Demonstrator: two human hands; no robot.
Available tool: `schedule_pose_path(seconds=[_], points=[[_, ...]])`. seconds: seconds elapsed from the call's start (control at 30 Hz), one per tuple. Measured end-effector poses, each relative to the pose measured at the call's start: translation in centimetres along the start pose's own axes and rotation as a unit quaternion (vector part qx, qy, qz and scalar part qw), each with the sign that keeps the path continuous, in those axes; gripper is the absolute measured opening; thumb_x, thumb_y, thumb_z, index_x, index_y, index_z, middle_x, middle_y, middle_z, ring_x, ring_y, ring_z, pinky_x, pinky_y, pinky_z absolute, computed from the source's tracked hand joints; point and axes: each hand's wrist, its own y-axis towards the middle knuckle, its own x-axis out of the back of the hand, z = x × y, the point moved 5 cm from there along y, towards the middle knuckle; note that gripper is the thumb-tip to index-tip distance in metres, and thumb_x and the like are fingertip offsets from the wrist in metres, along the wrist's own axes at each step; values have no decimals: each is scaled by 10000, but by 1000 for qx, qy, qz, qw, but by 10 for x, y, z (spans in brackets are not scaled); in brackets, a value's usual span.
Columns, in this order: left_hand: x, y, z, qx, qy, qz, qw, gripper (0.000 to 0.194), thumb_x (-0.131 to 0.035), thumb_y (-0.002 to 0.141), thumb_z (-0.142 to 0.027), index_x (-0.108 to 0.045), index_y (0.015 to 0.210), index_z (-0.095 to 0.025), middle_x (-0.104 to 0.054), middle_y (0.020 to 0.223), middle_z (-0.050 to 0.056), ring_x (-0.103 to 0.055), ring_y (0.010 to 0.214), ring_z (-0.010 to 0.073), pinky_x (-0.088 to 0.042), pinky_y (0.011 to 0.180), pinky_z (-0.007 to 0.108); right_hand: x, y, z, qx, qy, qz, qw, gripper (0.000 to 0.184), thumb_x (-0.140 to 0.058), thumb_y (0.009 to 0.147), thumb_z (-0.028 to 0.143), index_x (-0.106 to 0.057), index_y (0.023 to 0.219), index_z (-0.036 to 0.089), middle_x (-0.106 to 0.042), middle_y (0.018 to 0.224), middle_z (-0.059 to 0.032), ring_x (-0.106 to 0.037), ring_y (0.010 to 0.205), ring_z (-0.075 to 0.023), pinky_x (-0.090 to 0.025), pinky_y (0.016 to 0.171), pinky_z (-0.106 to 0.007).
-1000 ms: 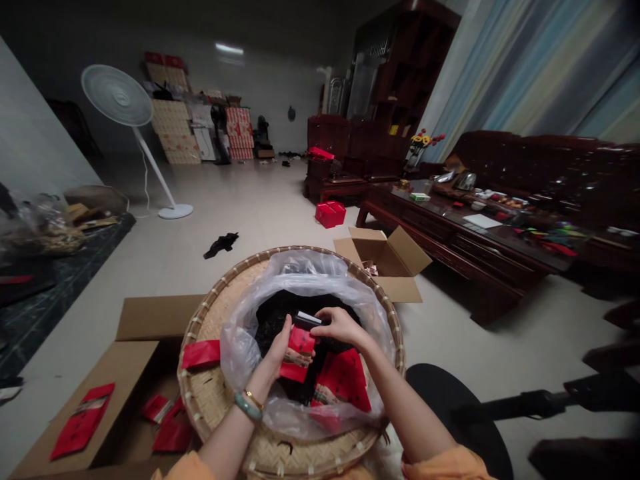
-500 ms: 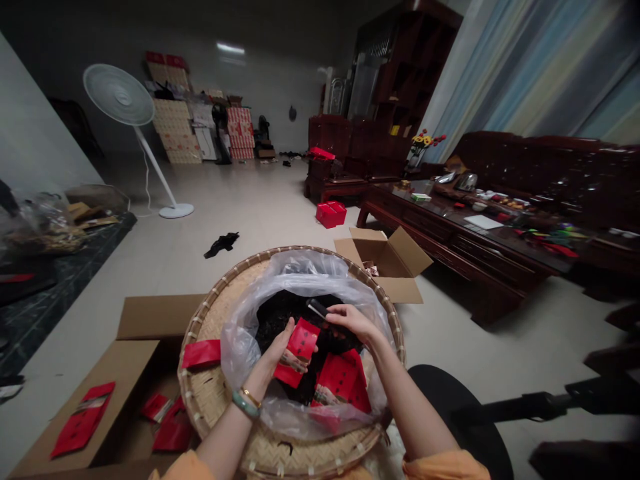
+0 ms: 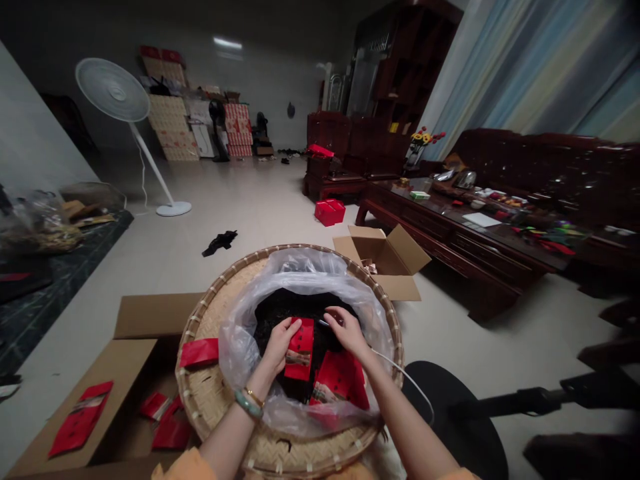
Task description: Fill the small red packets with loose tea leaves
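My left hand (image 3: 278, 345) grips a red printed packet (image 3: 300, 350) by its left side, thumb on the front, above the open bag. Close beside the packet's upper right, my right hand (image 3: 345, 328) has its fingers curled round a slim dark tool with a pale edge (image 3: 323, 322), mostly hidden by the hand. Below both hands, a clear plastic bag (image 3: 240, 313) holds dark loose contents (image 3: 280, 303) and more red packets (image 3: 343, 380). The bag stands on a round woven bamboo tray (image 3: 210, 393). Another red packet (image 3: 199, 352) lies at the tray's left rim.
An open cardboard box (image 3: 135, 317) with red packets stands at left; another open box (image 3: 400, 257) is beyond the tray. A white cable (image 3: 417, 387) hangs right of my forearm, near a black round base (image 3: 457, 427). A dark wooden table (image 3: 450, 227) and white fan (image 3: 160, 170) stand farther off.
My left hand has turned the red packet more upright. My right hand has turned, so the dark tool now shows less. The white cable has come into view beside the right forearm.
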Motion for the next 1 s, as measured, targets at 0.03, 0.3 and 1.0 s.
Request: schedule_pose_path(seconds=[0.03, 0.3, 1.0], points=[[0, 0, 0, -8, 1, -6, 1000, 297, -735, 643, -378, -587, 738, -139, -635, 616, 11, -583, 501, 100, -455, 512, 198, -9, -1, 8, 4, 42, 13, 999, 306, -523, 815, 400, -636, 977, 165, -672, 914, -74, -604, 809, -182, -464, 734, -284], [2, -4, -5, -37, 21, -17, 999, 272, -734, 633, -352, -583, 619, -125, -558, 529, -29, -477, 444, 69, -351, 453, 173, -37, -3, 18, -35, 149, 34, 988, 233, -618, 696, 384, -651, 648, 159, -642, 632, -33, -569, 601, -158, -442, 566, -253], [11, 0, 11, 140, -4, 59, 988, 605, -291, 873, -551, -336, 1377, -219, -611, 1140, 142, -654, 687, 185, -514, 591, 325, -4, 10, 8, -179, 373, -47, 909, 410, -718, 554, 506, -537, 684, 161, -506, 467, 50, -496, 400, -86, -436, 393, -199]])
